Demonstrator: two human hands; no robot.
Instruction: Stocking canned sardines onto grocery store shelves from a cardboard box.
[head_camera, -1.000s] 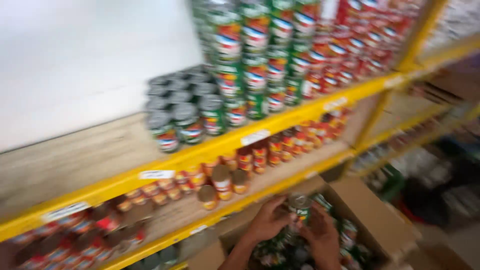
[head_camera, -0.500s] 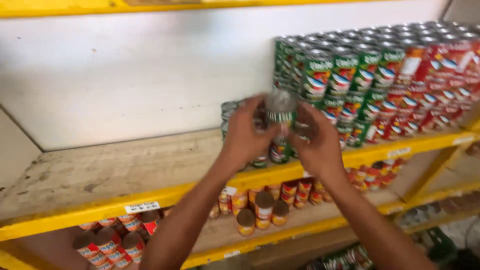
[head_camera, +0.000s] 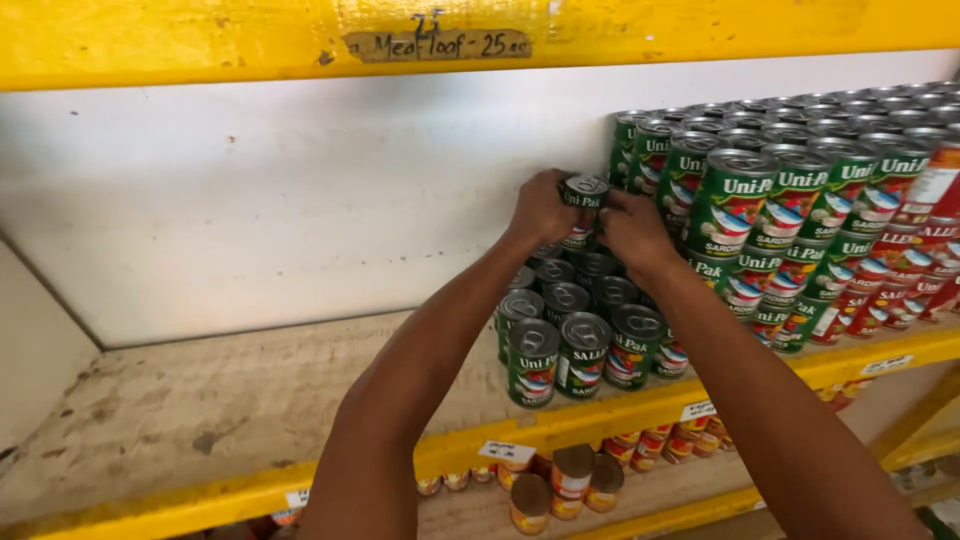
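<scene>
While only the head view is supplied, one green-labelled can is recorded in it, clamped between the left hand and the right hand, both closed on its sides and brought close together. The can is held upright above the second tier of a low stack of green cans, just beside the tall block of green cans, at the back of the wooden shelf. Red-labelled cans are entered further right, and small cans on the shelf below. A yellow rail with a paper label is noted overhead. The step is judged to be the placing of the can onto the stack. The next move is judged to call for a level lowering onto a lid beneath, rims aligned, before the fingers are released.
</scene>
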